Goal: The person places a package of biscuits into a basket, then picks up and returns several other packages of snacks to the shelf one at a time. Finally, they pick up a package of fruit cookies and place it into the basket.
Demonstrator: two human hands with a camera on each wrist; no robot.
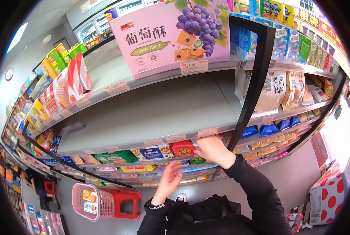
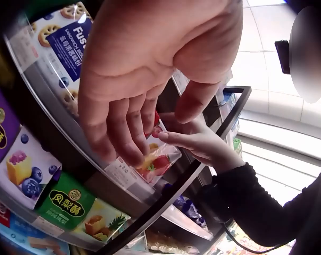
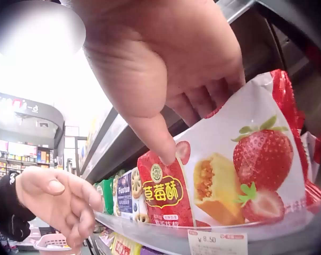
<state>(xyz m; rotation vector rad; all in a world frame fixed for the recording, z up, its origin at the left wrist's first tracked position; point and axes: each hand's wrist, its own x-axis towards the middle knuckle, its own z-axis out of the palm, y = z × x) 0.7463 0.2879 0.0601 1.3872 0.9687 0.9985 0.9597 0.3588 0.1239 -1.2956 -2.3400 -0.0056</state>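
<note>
Black sleeves fill the bottom of the head view, and both arms rise from them toward the snack shelving.

Right hand [image 1: 213, 150]: positioned at the front edge of the shelf, directly under the empty grey shelf [image 1: 151, 111]. Its fingers curl over the top of a strawberry pastry pack [image 3: 229, 175], a red-and-white bag printed with strawberries and a filled cake. The thumb presses the front face of the pack; the other fingers lie behind its top edge. The pack stands upright at the shelf front, behind a price label [image 3: 218, 243] reading 8.50.

Left hand [image 1: 168, 183]: raised in front of the lower shelves, just left of and below the right hand. Fingers are relaxed and slightly bent, palm toward the shelving. It holds nothing and touches nothing.

Adjacent stock, same shelf as the pack:
- Blue Fustue sandwich biscuit pack [image 1: 154, 152], just left of the strawberry pack.
- Green pastry box [image 1: 116, 157], further left.

Above, a large pink Grape Crisp display box [image 1: 171, 33] stands on the upper shelf. A black upright post [image 1: 253, 78] divides the shelving bays.

Floor level: a pink shopping basket [image 1: 89, 201] lies beside a red plastic stool [image 1: 122, 201], left of the person.
</note>
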